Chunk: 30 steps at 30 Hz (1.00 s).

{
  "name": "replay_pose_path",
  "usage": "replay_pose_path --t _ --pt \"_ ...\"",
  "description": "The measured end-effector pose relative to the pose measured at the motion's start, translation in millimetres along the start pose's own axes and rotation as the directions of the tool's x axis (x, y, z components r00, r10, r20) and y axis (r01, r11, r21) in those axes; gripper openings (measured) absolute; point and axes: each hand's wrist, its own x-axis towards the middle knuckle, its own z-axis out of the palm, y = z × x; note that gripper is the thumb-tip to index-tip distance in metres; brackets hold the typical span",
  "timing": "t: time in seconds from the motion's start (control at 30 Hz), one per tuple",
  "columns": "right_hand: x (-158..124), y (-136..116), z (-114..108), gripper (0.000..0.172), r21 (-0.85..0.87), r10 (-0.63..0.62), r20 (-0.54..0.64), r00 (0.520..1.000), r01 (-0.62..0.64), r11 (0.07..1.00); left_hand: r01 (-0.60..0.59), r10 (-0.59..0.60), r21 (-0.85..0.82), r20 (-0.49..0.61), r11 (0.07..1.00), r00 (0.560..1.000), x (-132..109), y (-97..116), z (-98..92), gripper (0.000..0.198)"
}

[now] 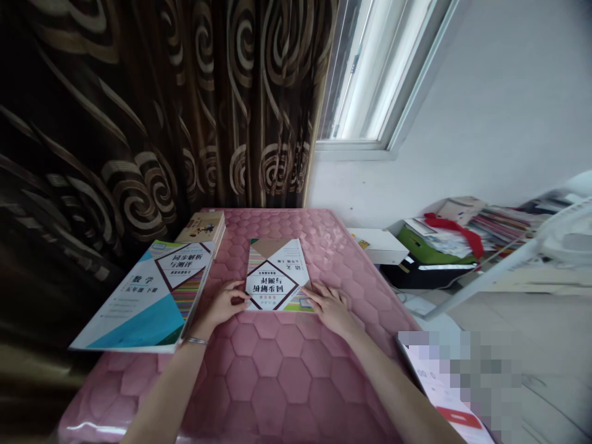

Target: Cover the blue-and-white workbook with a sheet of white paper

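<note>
A booklet (274, 275) with a white, brown and green cover lies flat on the pink quilted table cover (277, 351), its print upside down to me. My left hand (227, 302) rests at its left edge, fingers curved and slightly apart, tips touching the edge. At the lower right corner is my right hand (329, 306), fingers spread, with the fingertips lying on the cover. Neither hand is wrapped around anything. A bracelet circles my left wrist.
Large workbooks (143, 296) are stacked left of my left hand, with smaller books (201, 227) behind them. A patterned curtain (240, 111) hangs behind the table. At right are a phone-like screen (444, 394), a white fan (564, 234) and piled papers (499, 225).
</note>
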Motion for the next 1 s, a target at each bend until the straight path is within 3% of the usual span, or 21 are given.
replay_pose_path --t 0.2,0.33,0.43,0.57,0.63,0.77,0.9,1.0 --pt "1.4 2.5 0.2 0.037 0.047 0.005 0.018 1.000 -0.006 0.999 0.003 -0.004 0.028 0.013 1.000 1.000 -0.5 1.1 -1.6 0.019" --pt "2.5 6.1 3.5 0.032 0.104 -0.002 -0.089 0.996 0.012 0.995 -0.061 0.061 0.170 0.004 0.984 0.998 0.4 17.4 -3.3 0.014" --pt "1.5 0.2 3.5 0.026 0.173 -0.045 -0.198 0.979 0.080 0.982 -0.193 0.168 0.208 0.132 0.959 0.977 2.1 33.5 2.6 0.029" --pt "-2.4 -33.3 3.2 0.027 0.279 -0.207 -0.284 0.936 0.287 0.916 -0.358 0.303 0.174 0.278 0.917 0.911 0.8 47.6 21.7 0.051" --pt "-3.7 -55.1 5.0 0.019 0.297 -0.258 -0.291 0.921 0.344 0.891 -0.343 0.294 0.210 0.232 0.915 0.927 -2.0 50.9 30.4 0.046" --pt "-1.7 -81.2 10.3 0.016 0.278 -0.216 -0.265 0.940 0.289 0.916 -0.272 0.252 0.239 0.108 0.932 0.962 -6.5 55.1 37.4 0.018" --pt "1.8 -78.9 13.0 0.011 0.270 -0.204 -0.259 0.944 0.273 0.923 -0.226 0.218 0.236 0.060 0.945 0.974 -4.7 57.1 39.0 0.006" --pt "0.9 -69.7 13.3 0.007 0.260 -0.206 -0.271 0.940 0.277 0.925 -0.202 0.201 0.201 0.026 0.959 0.979 -3.0 53.9 38.9 0.008"
